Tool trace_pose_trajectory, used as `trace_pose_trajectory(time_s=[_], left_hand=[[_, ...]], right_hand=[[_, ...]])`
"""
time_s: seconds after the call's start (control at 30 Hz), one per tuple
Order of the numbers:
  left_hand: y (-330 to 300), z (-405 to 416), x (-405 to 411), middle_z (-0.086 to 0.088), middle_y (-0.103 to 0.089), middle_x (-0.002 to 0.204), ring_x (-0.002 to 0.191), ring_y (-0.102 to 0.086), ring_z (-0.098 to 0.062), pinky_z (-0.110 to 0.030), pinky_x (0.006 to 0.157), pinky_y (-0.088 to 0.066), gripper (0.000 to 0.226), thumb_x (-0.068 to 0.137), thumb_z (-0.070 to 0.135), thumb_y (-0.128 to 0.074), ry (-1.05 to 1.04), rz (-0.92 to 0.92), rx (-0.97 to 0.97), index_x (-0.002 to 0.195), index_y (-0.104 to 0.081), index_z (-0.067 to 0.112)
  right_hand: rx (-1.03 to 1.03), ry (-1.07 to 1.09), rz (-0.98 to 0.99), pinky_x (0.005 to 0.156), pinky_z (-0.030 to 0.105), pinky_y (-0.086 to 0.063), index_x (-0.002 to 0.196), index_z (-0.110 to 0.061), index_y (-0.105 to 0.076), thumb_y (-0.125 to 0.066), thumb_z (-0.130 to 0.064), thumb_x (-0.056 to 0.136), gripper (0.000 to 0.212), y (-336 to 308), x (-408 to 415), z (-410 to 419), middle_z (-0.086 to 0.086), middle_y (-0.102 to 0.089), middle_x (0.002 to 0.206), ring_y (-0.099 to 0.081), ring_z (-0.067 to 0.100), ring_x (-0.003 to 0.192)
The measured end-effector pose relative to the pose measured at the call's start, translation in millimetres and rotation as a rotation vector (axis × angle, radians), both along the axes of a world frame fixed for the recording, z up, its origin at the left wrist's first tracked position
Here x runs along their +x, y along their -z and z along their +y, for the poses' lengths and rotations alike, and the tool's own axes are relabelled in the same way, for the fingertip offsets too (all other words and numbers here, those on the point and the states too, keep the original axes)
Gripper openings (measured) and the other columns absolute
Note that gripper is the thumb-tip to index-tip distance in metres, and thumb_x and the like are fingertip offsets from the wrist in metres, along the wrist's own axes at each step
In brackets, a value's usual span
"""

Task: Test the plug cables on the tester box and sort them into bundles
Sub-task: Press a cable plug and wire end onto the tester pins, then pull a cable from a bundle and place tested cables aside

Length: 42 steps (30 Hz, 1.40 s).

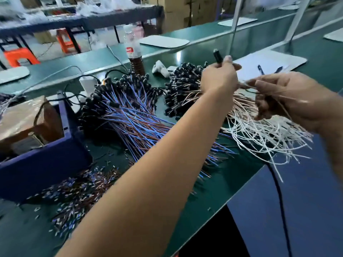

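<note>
Green tabletop (213, 184): head view; a dark mat carries everything, and the blue-wire bundle serves as the landmark for places below.
Blue-wire bundle (130, 115): a heap of plug cables with black plugs fanned at its far end and blue and brown wires running toward the near edge of the tabletop.
White-wire bundle (259, 130): just right of the blue-wire bundle, black plugs at the far end, pale and brown wires spreading to the right and over the tabletop edge.
Left hand (220, 78): reaches across above the blue-wire bundle to a spot over the plugs of the white-wire bundle; fingers curled round a black plug (218, 56), which it holds upright, tip pointing up.
Right hand (282, 95): right of the left hand, above the white-wire bundle; fingers curled, pinching thin pale wires that trail from it. Motion blur hides how many.
Blue bin (46, 154): left of the blue-wire bundle, with brown cardboard inside it.
Cut wire bits (74, 193): scattered on the tabletop nearer than the blue-wire bundle, in front of the blue bin.
Bottle (134, 51): stands upright beyond the blue-wire bundle, clear plastic, dark liquid in its lower part.
White sheet (269, 64): lies far right of the blue-wire bundle, beyond the hands, with two pens on it.
Tester box: I cannot tell which item it is.
</note>
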<state>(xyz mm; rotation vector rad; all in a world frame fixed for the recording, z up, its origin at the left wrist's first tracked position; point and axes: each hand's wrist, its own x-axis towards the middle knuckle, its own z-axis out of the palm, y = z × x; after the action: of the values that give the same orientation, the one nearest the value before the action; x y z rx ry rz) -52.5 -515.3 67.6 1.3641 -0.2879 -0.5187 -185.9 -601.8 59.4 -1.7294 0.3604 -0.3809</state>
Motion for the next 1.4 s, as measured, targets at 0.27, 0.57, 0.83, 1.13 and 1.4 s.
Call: trace_pose_trajectory(time_s=[0.27, 0.57, 0.83, 1.13, 1.4], left_hand=[[-42, -7, 11, -0.012, -0.056, 0.072, 0.049, -0.057, -0.014, -0.02, 0.047, -0.055, 0.03, 0.109, 0.019, -0.048, 0.232, 0.071, -0.274, 0.096, -0.062, -0.005], [-32, -28, 51, -0.011, -0.062, 0.087, 0.051, -0.061, -0.017, -0.038, 0.062, -0.064, 0.037, 0.11, 0.035, -0.045, -0.015, -0.176, 0.155, 0.105, -0.057, 0.001], [30, -3, 70, -0.026, -0.065, 0.115, 0.101, -0.07, -0.044, -0.049, 0.088, -0.06, 0.043, 0.097, 0.029, -0.052, -0.149, -0.121, 0.287, 0.123, -0.048, -0.005], [25, 3, 60, -0.015, -0.063, 0.078, 0.066, -0.06, -0.023, -0.035, 0.069, -0.053, 0.015, 0.092, -0.008, -0.054, 0.055, 0.047, 0.005, 0.088, -0.061, 0.005], [52, 21, 44, -0.02, -0.058, 0.094, 0.073, -0.057, -0.027, -0.033, 0.073, -0.056, 0.014, 0.096, 0.004, -0.05, -0.115, 0.618, -0.051, 0.11, -0.051, 0.0]], right_hand=[[-0.504, -0.013, 0.18, 0.043, 0.016, -0.046, 0.1, -0.027, -0.081, -0.078, -0.031, 0.081, 0.02, -54, 0, -64, 0.001, -0.074, 0.075, -0.055, 0.003, 0.051], [-1.09, 0.415, 0.416, 0.063, 0.032, -0.047, 0.096, -0.026, -0.071, -0.066, -0.027, 0.08, 0.017, -67, 50, -106, 0.002, -0.068, 0.077, -0.055, 0.017, 0.06], [-1.154, 0.022, 0.81, 0.113, 0.041, -0.04, 0.146, -0.007, -0.049, -0.068, -0.037, 0.097, 0.06, 8, 70, -59, 0.018, -0.052, 0.151, -0.049, 0.034, 0.137], [-1.297, 0.238, 0.247, 0.092, 0.048, -0.05, 0.117, -0.011, -0.068, -0.06, -0.026, 0.099, 0.025, 23, 128, -6, 0.021, -0.063, 0.116, -0.054, 0.041, 0.116], [-1.119, 0.549, 0.155, 0.081, 0.046, -0.057, 0.102, -0.009, -0.078, -0.057, -0.027, 0.1, 0.027, 17, 156, -23, 0.023, -0.074, 0.097, -0.067, 0.046, 0.092]])
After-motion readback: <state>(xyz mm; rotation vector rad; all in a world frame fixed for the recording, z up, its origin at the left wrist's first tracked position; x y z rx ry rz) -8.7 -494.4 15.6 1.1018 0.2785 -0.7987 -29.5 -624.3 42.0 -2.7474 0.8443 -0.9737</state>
